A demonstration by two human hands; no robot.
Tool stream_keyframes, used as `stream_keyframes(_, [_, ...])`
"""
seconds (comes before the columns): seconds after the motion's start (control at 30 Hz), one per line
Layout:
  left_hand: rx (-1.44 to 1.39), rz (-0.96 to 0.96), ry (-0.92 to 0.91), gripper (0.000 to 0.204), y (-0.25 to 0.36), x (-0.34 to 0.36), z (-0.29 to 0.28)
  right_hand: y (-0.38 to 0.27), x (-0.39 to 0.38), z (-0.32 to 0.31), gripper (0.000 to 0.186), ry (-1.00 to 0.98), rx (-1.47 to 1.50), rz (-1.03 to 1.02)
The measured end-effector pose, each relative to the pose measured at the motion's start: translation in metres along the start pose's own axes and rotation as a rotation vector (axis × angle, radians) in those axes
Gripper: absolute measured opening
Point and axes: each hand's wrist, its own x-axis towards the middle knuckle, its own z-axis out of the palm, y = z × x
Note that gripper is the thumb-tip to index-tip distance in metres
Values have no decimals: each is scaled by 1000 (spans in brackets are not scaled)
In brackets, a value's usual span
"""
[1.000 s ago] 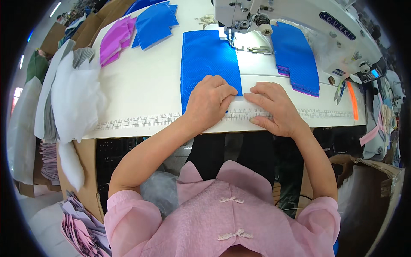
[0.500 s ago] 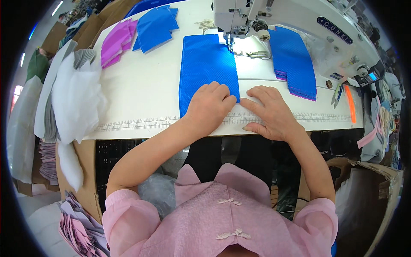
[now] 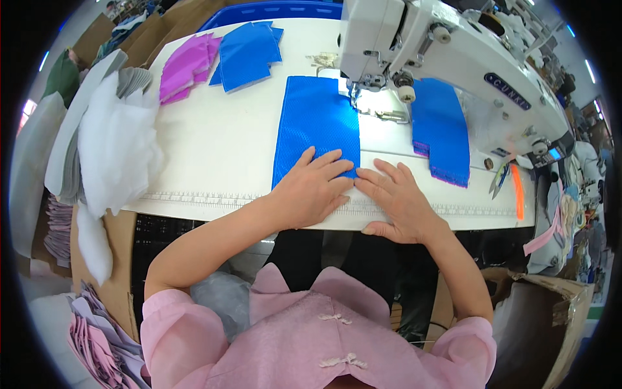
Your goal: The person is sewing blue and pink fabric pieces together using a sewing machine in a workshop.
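Just below the centre of the frame, the left hand [image 3: 315, 189] lies palm down, its fingers loosely spread and laid flat over the lower end of a blue fabric panel [image 3: 317, 123]; nothing shows pinched between them. Right beside it, the right hand [image 3: 398, 202] has its fingers extended and slightly parted, the tips meeting at the panel's lower right corner, close against the left fingers, with the thumb held well away toward the table's front edge. Whether those tips press on the cloth or merely rest by it, I cannot tell.

From the fingers the panel stretches toward the top of the frame — its long axis nearly upright, its right edge in line with the gap between the hands. The left hand is the nearer, lying on the cloth itself; the right is at the edge. At the panel's upper right, the sewing machine [image 3: 372, 39] stands with its needle area at that same edge, straight up from the fingertips.

Farther out, another blue piece [image 3: 442, 123] lies right of centre, magenta pieces [image 3: 183, 68] lie upper left, and a printed ruler strip [image 3: 223, 201] crosses the white table [image 3: 210, 142] by the wrists.
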Motion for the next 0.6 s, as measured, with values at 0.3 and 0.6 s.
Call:
stream_keyframes(0.3, [122,-11,24,23,-7,3,1,8,7,1,67,-2,64,-7])
stream_keyframes(0.6, [175,-79,16,18,-24,20,-1,25,28,4,58,70,72,-34])
